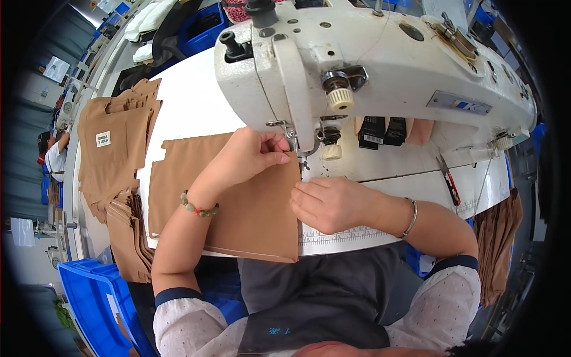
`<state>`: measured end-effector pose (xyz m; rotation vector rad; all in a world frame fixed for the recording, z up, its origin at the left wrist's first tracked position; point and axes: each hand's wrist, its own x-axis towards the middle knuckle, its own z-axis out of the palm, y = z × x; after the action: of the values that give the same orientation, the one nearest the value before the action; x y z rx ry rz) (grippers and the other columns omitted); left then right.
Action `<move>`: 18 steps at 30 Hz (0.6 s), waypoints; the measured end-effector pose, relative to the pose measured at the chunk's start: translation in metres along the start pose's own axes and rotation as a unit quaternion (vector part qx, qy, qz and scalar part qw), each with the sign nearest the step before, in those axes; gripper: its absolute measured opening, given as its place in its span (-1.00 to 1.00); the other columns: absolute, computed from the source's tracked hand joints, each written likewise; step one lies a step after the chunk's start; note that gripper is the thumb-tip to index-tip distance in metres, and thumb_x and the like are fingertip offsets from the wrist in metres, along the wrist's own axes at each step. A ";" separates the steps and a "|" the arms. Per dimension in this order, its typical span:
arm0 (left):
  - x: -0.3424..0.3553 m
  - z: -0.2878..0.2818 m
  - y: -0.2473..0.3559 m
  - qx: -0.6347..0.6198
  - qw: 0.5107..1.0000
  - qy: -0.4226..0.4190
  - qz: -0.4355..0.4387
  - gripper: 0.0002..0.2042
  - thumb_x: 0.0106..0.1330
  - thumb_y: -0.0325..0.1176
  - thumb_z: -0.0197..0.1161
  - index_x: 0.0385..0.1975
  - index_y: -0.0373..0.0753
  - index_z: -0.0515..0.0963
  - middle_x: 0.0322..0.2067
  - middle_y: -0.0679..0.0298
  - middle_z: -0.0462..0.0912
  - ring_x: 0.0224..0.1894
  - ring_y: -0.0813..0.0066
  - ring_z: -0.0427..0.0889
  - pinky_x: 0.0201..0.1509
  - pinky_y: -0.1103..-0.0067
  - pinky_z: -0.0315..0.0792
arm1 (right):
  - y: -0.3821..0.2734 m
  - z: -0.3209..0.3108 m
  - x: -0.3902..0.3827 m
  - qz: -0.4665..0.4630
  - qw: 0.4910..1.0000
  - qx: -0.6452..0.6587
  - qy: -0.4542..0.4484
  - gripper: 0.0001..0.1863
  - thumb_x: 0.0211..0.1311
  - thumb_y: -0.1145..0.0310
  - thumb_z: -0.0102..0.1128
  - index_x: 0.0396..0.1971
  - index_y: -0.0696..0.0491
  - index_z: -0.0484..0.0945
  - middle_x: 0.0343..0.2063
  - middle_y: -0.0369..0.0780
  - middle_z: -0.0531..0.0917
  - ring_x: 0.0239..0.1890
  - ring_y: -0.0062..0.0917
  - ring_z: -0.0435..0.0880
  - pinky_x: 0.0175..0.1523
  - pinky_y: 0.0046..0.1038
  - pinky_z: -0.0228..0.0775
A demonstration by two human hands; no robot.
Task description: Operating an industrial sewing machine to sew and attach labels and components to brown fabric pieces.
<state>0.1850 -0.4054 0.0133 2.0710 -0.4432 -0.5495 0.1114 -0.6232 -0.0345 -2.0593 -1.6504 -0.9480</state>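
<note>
A brown fabric panel (256, 211) lies flat on the white table under the head of a sewing machine (380, 65). Its right edge runs up to the presser foot (304, 165). My left hand (253, 156) pinches the panel's upper right corner, close beside the needle area. Lower on the same edge, my right hand (324, 204) has its fingers pressed together at the fabric; its fingertips partly cover the edge. Whether the needle is in the cloth I cannot tell.
Stacked brown pieces (116, 143) sit at the left, one with a pale label. Red-handled thread snips (450, 183) and black tags (380, 131) lie right of the needle. Brown pieces (499, 250) hang at the right edge. A blue crate (98, 297) stands lower left; another person (56, 154) sits far left.
</note>
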 end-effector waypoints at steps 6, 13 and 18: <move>-0.003 0.000 0.006 -0.016 1.000 0.023 0.000 -0.83 0.19 -0.59 0.49 -0.28 -0.34 0.63 -0.35 0.42 0.65 -0.28 0.71 0.57 -0.20 0.67 0.52 | 0.000 0.000 0.001 -0.004 1.000 -0.003 -0.006 -0.81 -0.14 0.38 0.25 -0.50 0.18 0.59 -0.42 -0.15 0.68 -0.34 -0.43 0.69 -0.39 -0.53 0.51; -0.002 0.003 0.010 0.002 0.999 0.037 0.008 -0.81 0.17 -0.56 0.51 -0.27 -0.34 0.64 -0.37 0.41 0.64 -0.31 0.69 0.57 -0.24 0.67 0.49 | 0.001 -0.001 0.000 0.000 1.000 0.006 -0.008 -0.80 -0.12 0.38 0.25 -0.48 0.19 0.59 -0.41 -0.15 0.68 -0.33 -0.43 0.69 -0.38 -0.52 0.54; 0.004 0.004 0.009 0.027 0.998 0.056 0.017 -0.82 0.17 -0.52 0.48 -0.27 -0.35 0.64 -0.42 0.41 0.63 -0.34 0.70 0.56 -0.29 0.66 0.48 | 0.004 -0.002 -0.002 0.009 1.000 0.003 -0.004 -0.81 -0.12 0.40 0.24 -0.46 0.17 0.58 -0.40 -0.15 0.67 -0.35 -0.45 0.67 -0.39 -0.53 0.53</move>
<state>0.1855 -0.4149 0.0177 2.1305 -0.4309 -0.4040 0.1146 -0.6271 -0.0343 -2.0725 -1.6343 -0.9301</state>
